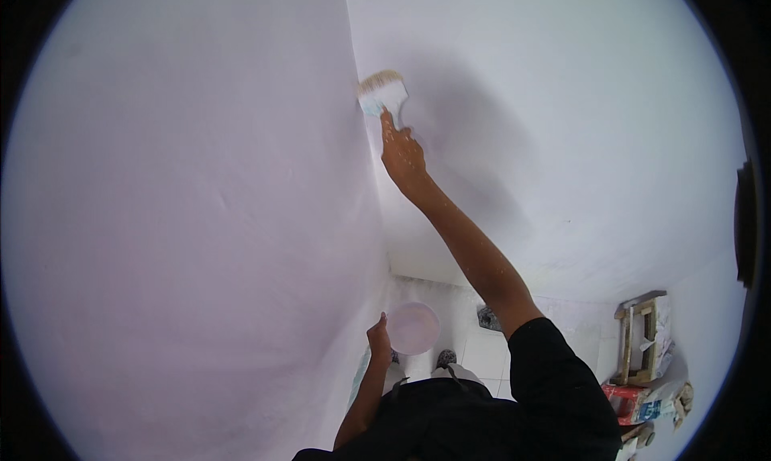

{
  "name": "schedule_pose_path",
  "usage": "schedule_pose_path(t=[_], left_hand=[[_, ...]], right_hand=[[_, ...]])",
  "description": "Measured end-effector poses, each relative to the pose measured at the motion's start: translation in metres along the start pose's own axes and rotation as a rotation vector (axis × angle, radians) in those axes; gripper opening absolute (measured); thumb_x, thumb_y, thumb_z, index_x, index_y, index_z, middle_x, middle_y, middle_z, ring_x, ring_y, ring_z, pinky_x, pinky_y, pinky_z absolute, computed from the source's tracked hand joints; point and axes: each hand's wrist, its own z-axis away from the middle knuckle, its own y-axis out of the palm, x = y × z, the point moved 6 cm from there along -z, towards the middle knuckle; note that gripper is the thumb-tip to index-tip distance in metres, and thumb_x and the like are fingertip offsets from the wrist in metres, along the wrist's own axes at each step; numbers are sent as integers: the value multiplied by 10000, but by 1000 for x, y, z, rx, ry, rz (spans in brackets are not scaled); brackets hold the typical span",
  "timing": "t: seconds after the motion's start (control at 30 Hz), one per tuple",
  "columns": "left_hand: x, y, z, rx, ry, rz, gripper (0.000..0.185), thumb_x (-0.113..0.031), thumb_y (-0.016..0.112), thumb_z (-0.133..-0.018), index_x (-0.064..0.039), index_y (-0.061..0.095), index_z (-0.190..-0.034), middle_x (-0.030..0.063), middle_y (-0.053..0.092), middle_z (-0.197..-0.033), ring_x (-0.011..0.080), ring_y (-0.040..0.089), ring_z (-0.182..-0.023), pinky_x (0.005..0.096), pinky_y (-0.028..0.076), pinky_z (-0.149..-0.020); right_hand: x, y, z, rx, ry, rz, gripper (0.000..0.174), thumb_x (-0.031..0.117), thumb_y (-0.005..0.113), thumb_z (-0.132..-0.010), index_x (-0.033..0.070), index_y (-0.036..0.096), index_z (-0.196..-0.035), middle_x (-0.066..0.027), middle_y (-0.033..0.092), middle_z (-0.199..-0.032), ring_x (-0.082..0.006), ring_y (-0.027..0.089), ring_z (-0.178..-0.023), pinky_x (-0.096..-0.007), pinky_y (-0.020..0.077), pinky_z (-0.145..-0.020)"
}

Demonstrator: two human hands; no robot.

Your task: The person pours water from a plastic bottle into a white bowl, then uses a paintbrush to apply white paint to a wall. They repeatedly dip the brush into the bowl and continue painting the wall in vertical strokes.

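Note:
My right hand [403, 154], spotted with paint, grips a wide paintbrush [384, 93] with pale bristles and a white, paint-smeared body. The bristles point up along the inside corner where two walls meet; whether they touch the wall cannot be told. Lower down, my left hand [379, 339] holds a round pinkish container [413, 328] by its left rim, above the floor near my feet. Pale liquid seems to fill it, though its surface is hard to make out.
A lilac wall [211, 220] stands on the left, a paler wall [572, 130] ahead and right. A wooden frame-like stool [638, 340] and a red-and-white bag [626, 404] lie at the right. Behind my forearm sits a dark speckled object [488, 317] on the tiled floor [483, 355].

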Motion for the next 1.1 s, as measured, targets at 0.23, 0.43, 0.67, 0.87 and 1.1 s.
schedule_pose_path(t=[0.23, 0.43, 0.67, 0.87, 1.1], left_hand=[[-37, 31, 58, -33, -13, -56, 427, -355, 613, -957, -27, 565, -689, -33, 433, -672, 105, 391, -666, 305, 366, -631], [-98, 60, 202, -66, 78, -69, 461, -349, 612, -958, -75, 455, -621, -63, 327, -629, 99, 308, -617, 299, 311, -582], [-97, 63, 213, -6, 182, -63, 453, -349, 616, -954, -98, 461, -611, -65, 335, -629, 91, 308, -621, 288, 311, -597], [-145, 92, 231, 131, 337, -83, 357, -359, 598, -962, -56, 621, -774, -28, 484, -703, 98, 443, -670, 312, 413, -638], [-155, 119, 272, 202, 406, -19, 459, -346, 551, -1003, -34, 603, -671, -64, 460, -654, 63, 380, -635, 259, 364, -609]], right_hand=[[-64, 19, 73, 405, 79, -68, 660, -21, 539, -834, 0, 319, -1456, -265, 644, -864, -377, 663, -855, -456, 564, -720], [-104, -129, 100, 570, 192, -192, 671, 69, 564, -842, -59, 298, -1445, -286, 650, -910, -411, 655, -921, -502, 530, -816], [-122, -280, 159, 477, 225, -187, 680, 108, 532, -899, 10, 196, -1482, -294, 635, -988, -445, 642, -912, -523, 517, -830], [-115, -394, 202, 581, 234, -345, 541, 116, 528, -929, 92, 288, -1413, -273, 633, -1062, -439, 632, -934, -526, 511, -800], [-93, -432, 284, 588, 114, -485, 427, 126, 580, -908, 94, 436, -1309, -248, 634, -1033, -420, 631, -931, -509, 508, -799]])
